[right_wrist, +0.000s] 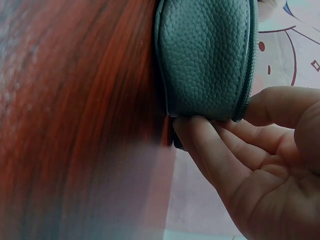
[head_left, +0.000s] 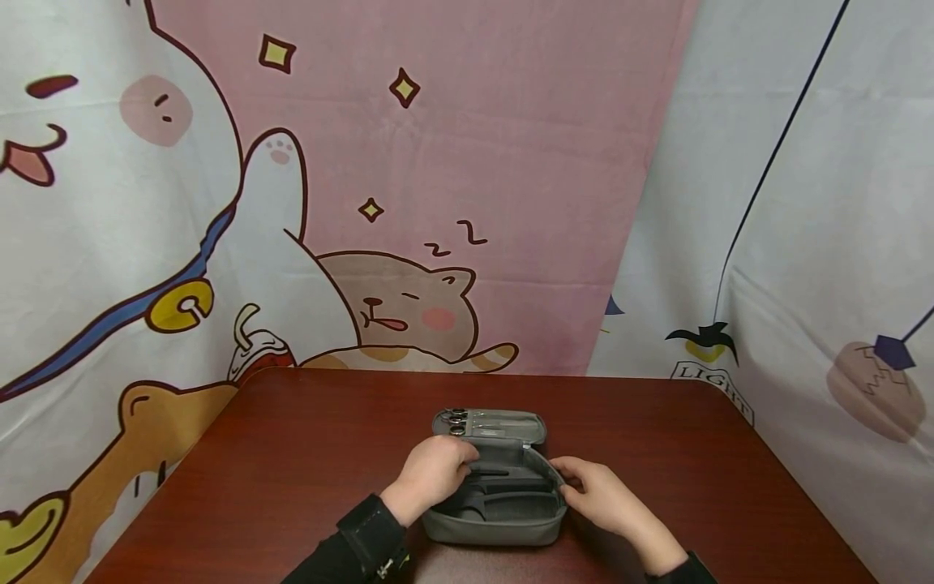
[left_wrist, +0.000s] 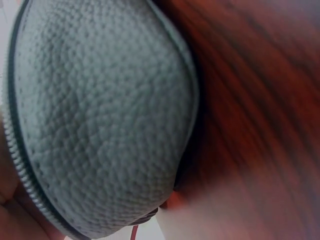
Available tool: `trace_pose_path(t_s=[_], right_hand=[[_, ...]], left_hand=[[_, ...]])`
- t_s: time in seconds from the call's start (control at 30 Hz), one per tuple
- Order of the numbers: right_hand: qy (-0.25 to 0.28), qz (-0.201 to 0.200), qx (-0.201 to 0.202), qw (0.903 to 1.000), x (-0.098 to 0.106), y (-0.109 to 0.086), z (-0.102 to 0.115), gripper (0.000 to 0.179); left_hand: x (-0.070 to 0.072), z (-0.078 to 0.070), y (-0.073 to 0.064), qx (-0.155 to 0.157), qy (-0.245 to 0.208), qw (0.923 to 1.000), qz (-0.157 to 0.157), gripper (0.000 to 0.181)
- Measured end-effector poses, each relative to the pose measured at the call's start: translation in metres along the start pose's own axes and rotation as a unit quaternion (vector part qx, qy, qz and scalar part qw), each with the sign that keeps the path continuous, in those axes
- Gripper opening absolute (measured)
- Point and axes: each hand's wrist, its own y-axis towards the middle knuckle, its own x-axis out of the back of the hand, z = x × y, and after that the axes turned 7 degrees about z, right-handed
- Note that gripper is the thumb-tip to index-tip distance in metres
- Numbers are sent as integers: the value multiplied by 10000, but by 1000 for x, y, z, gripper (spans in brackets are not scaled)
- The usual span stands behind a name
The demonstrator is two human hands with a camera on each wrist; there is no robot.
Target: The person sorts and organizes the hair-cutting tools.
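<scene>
At the lower left one black sleeve (head_left: pixel 357 535) slants up and to the right to the left hand (head_left: pixel 432 474), held back upward with its fingers bent down over the left side of the grey case (head_left: pixel 496 531); whether those fingers grasp anything cannot be told, as the fingertips are hidden in the head view and only a blurred strip of hand shows in the left wrist view; the one case sits unzipped on the reddish-brown table (head_left: pixel 292 462), between both hands, its single lid (head_left: pixel 538 431) folded back away from the person; in the left part of the lid lies a cluster of metal tools (head_left: pixel 457 420), too small to count, and inside the case are several dark pieces (head_left: pixel 521 487), whose exact number is unclear; from the lower right the right hand (head_left: pixel 601 495) reaches in leftward, grasping the case at its right end, thumb at the zipper edge and fingers bent against the end wall; a second black sleeve (head_left: pixel 682 570) shows at its wrist; behind the table, left to right, the printed cloth (head_left: pixel 540 203) bears one yellow bell (head_left: pixel 180 306), three yellow stars (head_left: pixel 404 88) and one sleeping brown animal (head_left: pixel 416 304) with two Z marks (head_left: pixel 472 233) above it
</scene>
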Motion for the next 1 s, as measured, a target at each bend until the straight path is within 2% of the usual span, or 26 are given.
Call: trace_pose_path(t_s=[0.17, 0.33, 0.47, 0.63, 1.0], right_hand=[[13, 25, 42, 10000, 1, 0, 1, 32], [-2, 48, 25, 10000, 1, 2, 1, 32], [10, 66, 21, 10000, 1, 3, 0, 31], [41, 77, -3, 10000, 1, 2, 1, 31], [146, 86, 27, 9999, 2, 3, -2, 32]], left_hand=[[3, 0, -4, -81, -189, 9998, -3, 24], [11, 3, -10, -123, -730, 9969, -278, 25], [19, 9, -15, 69, -1057, 9929, -550, 26], [26, 17, -21, 356, -1286, 9882, -748, 27], [25, 33, -28, 975, -1525, 9781, -1030, 31]])
